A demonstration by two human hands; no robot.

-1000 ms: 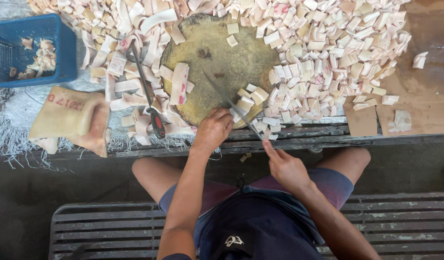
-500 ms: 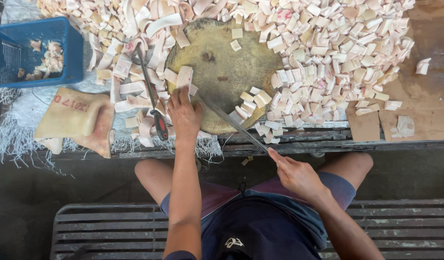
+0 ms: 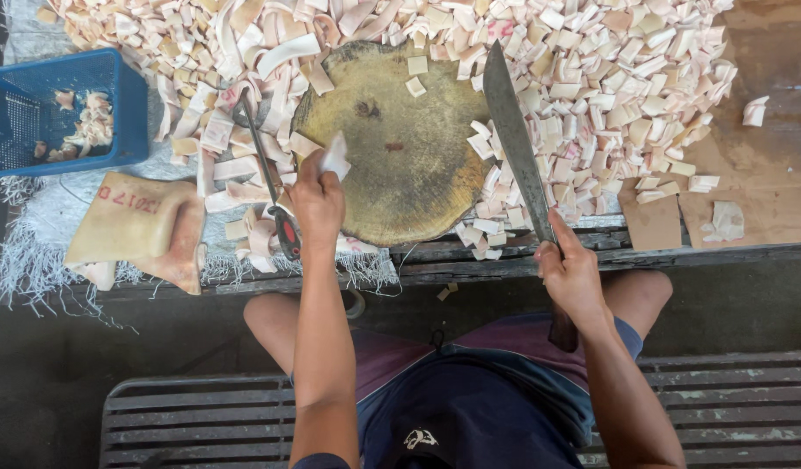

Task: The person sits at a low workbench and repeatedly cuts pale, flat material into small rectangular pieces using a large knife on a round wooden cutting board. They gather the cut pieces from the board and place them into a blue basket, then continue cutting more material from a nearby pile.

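Tan slab [image 3: 135, 227] beside blue basket [image 3: 66, 113]

bare forearms, navy shirt, purple-and-blue shorts, possibly layered

The worktop [image 3: 748, 174] is a low surface with a dark front edge. On it lie a round yellowish chopping block [image 3: 400, 156], a wide heap of pale cut pieces [image 3: 609, 87] around the block, a blue plastic basket [image 3: 66, 113] at the left, a white woven sack [image 3: 44, 234], and flat cardboard scraps [image 3: 652, 221] at the right.
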